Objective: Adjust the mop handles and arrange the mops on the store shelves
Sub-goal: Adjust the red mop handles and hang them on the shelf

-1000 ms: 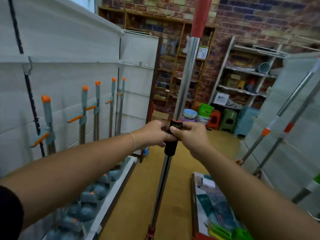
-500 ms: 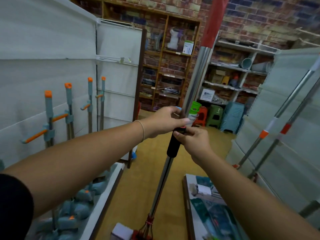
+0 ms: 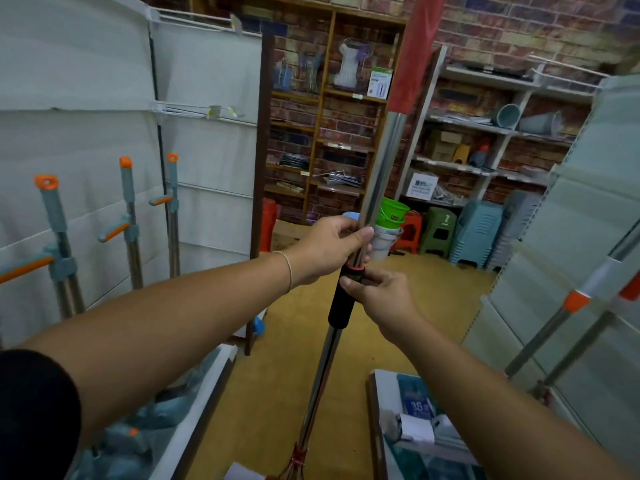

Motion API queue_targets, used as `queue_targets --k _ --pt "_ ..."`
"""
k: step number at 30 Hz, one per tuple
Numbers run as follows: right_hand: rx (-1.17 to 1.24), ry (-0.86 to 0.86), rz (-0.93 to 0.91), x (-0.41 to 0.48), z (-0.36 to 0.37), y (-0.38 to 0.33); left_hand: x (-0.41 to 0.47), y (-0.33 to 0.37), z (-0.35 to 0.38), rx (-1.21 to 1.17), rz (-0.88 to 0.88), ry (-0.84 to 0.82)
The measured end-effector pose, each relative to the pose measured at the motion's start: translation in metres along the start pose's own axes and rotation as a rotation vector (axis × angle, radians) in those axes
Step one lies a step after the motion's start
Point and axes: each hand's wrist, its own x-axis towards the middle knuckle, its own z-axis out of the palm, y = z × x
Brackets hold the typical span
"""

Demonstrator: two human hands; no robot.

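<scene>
Along the left wall the shelf [image 3: 194, 420] already carries grey-and-orange mops [image 3: 59, 244] standing upright, well apart from the work in mid-aisle. The left hand [image 3: 332, 249] is wrapped round the steel pole [image 3: 381, 168] just above the black collar [image 3: 344, 299], fingers curled tight. The right hand [image 3: 379, 299] pinches the top of that collar between thumb and fingers, seemingly the twist lock.

The pole runs nearly upright, leaning a little right as it rises: the red grip [image 3: 417, 50] points at the ceiling, and the red wire mop head [image 3: 294, 460] sits low by the floor, at the bottom edge of the view.

If the collar loosens while the left hand slackens, the upper tube could drop through and pinch the fingers. A turn against a slipping tube would leave the lock soft. The high grip could also swing into the shelving on the right.
</scene>
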Motion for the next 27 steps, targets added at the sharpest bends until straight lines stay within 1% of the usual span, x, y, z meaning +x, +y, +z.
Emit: queue_targets --k 10,15,19,25,27 --pt "0.004 -0.042 -0.022 0.092 -0.043 0.020 0.106 -0.018 0.022 0.006 0.085 0.027" --pt "-0.105 -0.043 -0.027 0.131 -0.053 0.028 0.151 -0.035 0.021 0.002 0.094 0.017" --pt "-0.203 -0.057 0.004 0.161 -0.058 0.033 0.191 -0.053 0.016 0.004 0.092 -0.008" --pt "-0.240 0.054 0.169 0.224 -0.075 0.032 0.258 -0.093 0.004 -0.016 0.079 -0.069" --pt "-0.254 0.112 0.180 0.252 -0.079 0.031 0.283 -0.104 -0.001 -0.002 0.082 -0.106"
